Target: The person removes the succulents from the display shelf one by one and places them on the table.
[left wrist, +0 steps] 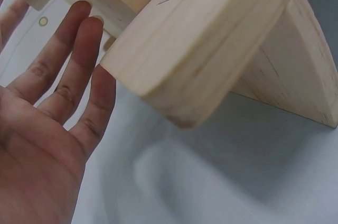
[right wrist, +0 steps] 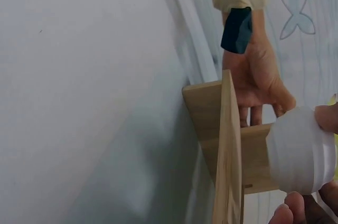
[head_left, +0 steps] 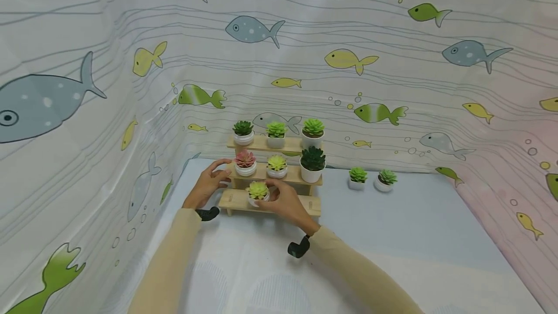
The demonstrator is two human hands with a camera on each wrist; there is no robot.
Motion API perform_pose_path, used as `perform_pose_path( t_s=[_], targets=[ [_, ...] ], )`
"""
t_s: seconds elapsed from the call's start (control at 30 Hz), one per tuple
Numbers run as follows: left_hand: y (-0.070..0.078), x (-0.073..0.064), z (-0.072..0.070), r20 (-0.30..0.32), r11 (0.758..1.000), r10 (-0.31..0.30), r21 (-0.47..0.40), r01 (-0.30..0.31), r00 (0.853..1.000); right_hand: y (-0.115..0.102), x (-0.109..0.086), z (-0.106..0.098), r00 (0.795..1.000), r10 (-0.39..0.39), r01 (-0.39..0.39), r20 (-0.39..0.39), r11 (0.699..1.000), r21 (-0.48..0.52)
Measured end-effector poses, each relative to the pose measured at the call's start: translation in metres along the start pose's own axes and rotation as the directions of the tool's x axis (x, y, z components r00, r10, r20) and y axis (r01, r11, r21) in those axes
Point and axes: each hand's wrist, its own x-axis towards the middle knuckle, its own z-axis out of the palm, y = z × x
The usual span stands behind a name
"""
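Observation:
A three-tier wooden stand (head_left: 235, 200) holds several small potted succulents. My right hand (head_left: 286, 203) pinches the white pot of a yellow-green succulent (head_left: 258, 191) over the lowest tier. In the right wrist view this ribbed white pot (right wrist: 297, 152) is tilted by the camera's angle, with fingertips (right wrist: 328, 118) on its sides. At the stand's left end is my left hand (head_left: 207, 186), beside the middle tier. The left wrist view shows that hand's fingers (left wrist: 79, 55) extended and slightly bent, right at a shelf's corner.
On the middle tier stand a pink succulent (head_left: 245, 163), a yellow one (head_left: 276, 165) and a dark green one (head_left: 312, 164). Three green ones, including one at the right end (head_left: 313, 132), line the top tier. Two small succulents (head_left: 357, 178) sit on the table at right. A fish-printed curtain surrounds the table.

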Motion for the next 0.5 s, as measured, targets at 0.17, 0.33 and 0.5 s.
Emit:
perform_pose_path(
  t_s=[0.17, 0.33, 0.5],
  targets=[
    [-0.019, 0.013, -0.004, -0.007, 1.0, 0.004, -0.007, -0.004, 1.0, 0.001, -0.007, -0.013, 1.0, -0.015, 0.015, -0.016, 1.0, -0.025],
    [-0.027, 0.017, -0.005, -0.03, 1.0, 0.025, 0.02, -0.024, 0.999, 0.005, -0.013, -0.026, 0.999, -0.032, 0.03, -0.033, 0.999, -0.045],
    [-0.029, 0.017, -0.006, -0.033, 0.998, 0.049, 0.043, -0.047, 0.998, 0.009, -0.019, -0.039, 0.997, -0.034, 0.032, -0.063, 0.999, -0.023]
  ],
)
